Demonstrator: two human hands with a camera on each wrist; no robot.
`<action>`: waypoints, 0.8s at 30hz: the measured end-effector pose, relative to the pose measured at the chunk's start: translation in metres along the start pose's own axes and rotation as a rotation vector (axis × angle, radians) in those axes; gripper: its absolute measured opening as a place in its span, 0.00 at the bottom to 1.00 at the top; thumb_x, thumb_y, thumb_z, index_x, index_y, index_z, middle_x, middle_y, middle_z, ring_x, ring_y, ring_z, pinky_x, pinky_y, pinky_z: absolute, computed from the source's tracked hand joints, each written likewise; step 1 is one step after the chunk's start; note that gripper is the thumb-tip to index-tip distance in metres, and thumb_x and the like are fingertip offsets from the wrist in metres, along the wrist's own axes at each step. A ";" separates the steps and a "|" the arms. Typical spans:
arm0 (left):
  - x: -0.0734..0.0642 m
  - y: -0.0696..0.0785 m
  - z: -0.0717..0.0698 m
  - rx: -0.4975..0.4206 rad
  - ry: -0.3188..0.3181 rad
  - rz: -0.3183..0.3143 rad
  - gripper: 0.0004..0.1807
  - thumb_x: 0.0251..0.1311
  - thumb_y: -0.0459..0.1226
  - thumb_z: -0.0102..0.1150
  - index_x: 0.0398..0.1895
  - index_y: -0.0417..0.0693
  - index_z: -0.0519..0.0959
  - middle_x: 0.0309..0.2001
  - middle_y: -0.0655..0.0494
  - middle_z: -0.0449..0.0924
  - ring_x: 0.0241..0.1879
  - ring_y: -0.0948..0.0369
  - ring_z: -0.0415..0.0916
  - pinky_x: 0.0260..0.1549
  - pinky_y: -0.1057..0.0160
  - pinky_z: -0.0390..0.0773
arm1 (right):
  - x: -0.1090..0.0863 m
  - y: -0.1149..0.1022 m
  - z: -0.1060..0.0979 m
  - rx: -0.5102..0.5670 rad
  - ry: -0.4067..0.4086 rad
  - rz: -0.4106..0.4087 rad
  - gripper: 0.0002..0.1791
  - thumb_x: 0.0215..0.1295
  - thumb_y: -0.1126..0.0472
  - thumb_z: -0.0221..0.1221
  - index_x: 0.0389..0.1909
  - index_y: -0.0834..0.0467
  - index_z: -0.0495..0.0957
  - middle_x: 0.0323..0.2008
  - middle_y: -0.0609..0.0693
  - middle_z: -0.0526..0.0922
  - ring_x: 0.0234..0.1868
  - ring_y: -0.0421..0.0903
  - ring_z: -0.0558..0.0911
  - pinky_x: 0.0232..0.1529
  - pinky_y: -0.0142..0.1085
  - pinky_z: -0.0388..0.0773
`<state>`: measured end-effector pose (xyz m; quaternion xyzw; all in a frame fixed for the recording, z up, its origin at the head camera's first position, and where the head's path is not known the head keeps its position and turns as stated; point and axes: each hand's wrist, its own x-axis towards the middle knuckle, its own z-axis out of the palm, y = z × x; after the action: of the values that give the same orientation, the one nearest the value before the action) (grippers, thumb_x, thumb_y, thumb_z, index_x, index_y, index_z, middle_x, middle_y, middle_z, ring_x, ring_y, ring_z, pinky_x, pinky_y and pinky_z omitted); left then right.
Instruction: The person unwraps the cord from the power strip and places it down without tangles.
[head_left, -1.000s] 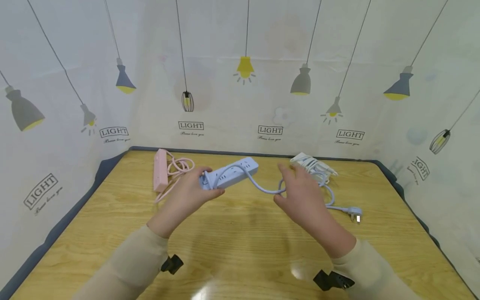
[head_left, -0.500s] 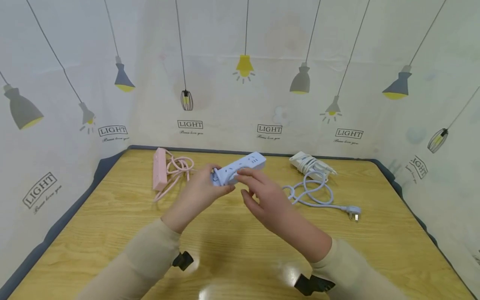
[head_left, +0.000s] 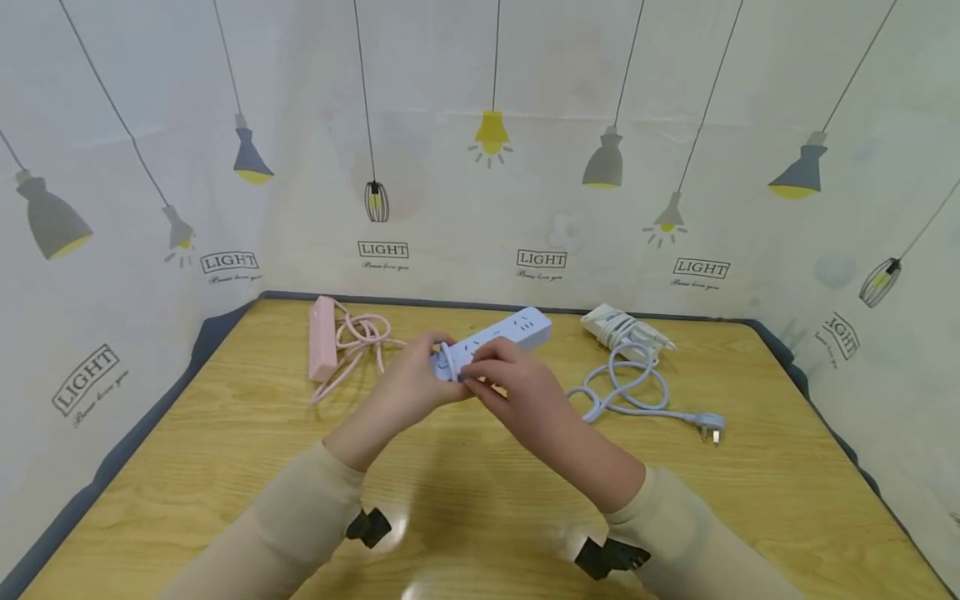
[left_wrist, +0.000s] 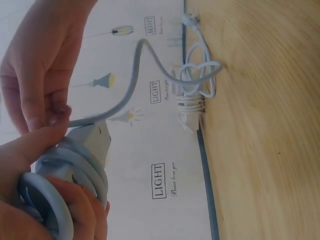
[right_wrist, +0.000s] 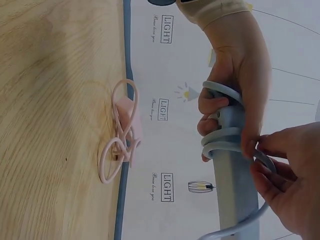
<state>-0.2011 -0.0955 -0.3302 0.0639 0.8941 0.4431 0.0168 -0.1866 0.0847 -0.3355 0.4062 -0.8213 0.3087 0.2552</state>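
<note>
A light blue power strip [head_left: 517, 329] is held above the table, tilted up to the right. My left hand [head_left: 412, 375] grips its near end, fingers curled round the body. Loops of the strip's blue cord [right_wrist: 222, 134] wrap round the body beside those fingers, plainest in the right wrist view. With thumb and fingers my right hand [head_left: 521, 392] pinches the cord close to the left thumb. From there the cord runs down to loose coils on the table, ending in a plug [head_left: 708, 423] at the right.
A pink power strip [head_left: 322, 337] with its loosely looped pink cord [head_left: 363, 333] lies at the back left. At the back right lies a white power strip [head_left: 600, 321] wrapped in its own cord, behind the blue coils. A lamp-printed cloth [head_left: 450, 208] encloses the wooden table [head_left: 480, 500].
My right hand has come left from beside the white strip to my left hand, bringing the cord against the blue strip. The left hand and strip have shifted slightly right.
</note>
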 end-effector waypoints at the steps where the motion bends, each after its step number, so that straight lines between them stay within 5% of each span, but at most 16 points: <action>1: -0.001 0.000 -0.001 -0.023 -0.006 -0.016 0.37 0.47 0.42 0.76 0.60 0.43 0.69 0.47 0.44 0.75 0.36 0.55 0.75 0.27 0.62 0.75 | -0.001 0.001 -0.001 -0.003 0.005 0.024 0.06 0.57 0.70 0.68 0.36 0.63 0.85 0.39 0.51 0.77 0.36 0.45 0.80 0.35 0.31 0.78; 6: -0.004 0.001 -0.010 -0.159 -0.014 -0.085 0.35 0.52 0.40 0.73 0.63 0.49 0.68 0.53 0.41 0.71 0.27 0.56 0.70 0.19 0.64 0.71 | -0.003 0.006 -0.008 -0.032 0.002 0.140 0.08 0.52 0.71 0.71 0.34 0.62 0.85 0.36 0.50 0.74 0.33 0.45 0.78 0.34 0.33 0.78; 13: -0.011 0.004 -0.019 -0.211 0.023 -0.021 0.32 0.54 0.38 0.70 0.62 0.50 0.69 0.58 0.43 0.68 0.33 0.54 0.71 0.22 0.64 0.73 | -0.004 0.017 -0.011 -0.054 -0.041 0.186 0.07 0.52 0.68 0.72 0.32 0.61 0.85 0.33 0.50 0.74 0.29 0.47 0.76 0.30 0.33 0.76; 19: -0.019 0.006 -0.027 -0.202 -0.021 0.122 0.31 0.52 0.36 0.72 0.60 0.48 0.70 0.56 0.45 0.70 0.48 0.49 0.71 0.35 0.58 0.77 | -0.006 0.035 -0.011 0.000 -0.137 0.308 0.08 0.62 0.63 0.66 0.41 0.58 0.83 0.39 0.50 0.79 0.32 0.44 0.78 0.33 0.37 0.76; 24: -0.024 0.002 -0.032 -0.162 -0.099 0.247 0.28 0.52 0.33 0.71 0.57 0.44 0.71 0.54 0.44 0.71 0.50 0.50 0.71 0.44 0.55 0.76 | -0.013 0.044 -0.013 0.015 -0.110 0.343 0.13 0.65 0.65 0.62 0.49 0.58 0.76 0.40 0.53 0.79 0.39 0.48 0.78 0.38 0.44 0.76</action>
<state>-0.1801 -0.1223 -0.3096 0.1938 0.8387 0.5088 0.0113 -0.2135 0.1214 -0.3485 0.2784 -0.8889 0.3311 0.1507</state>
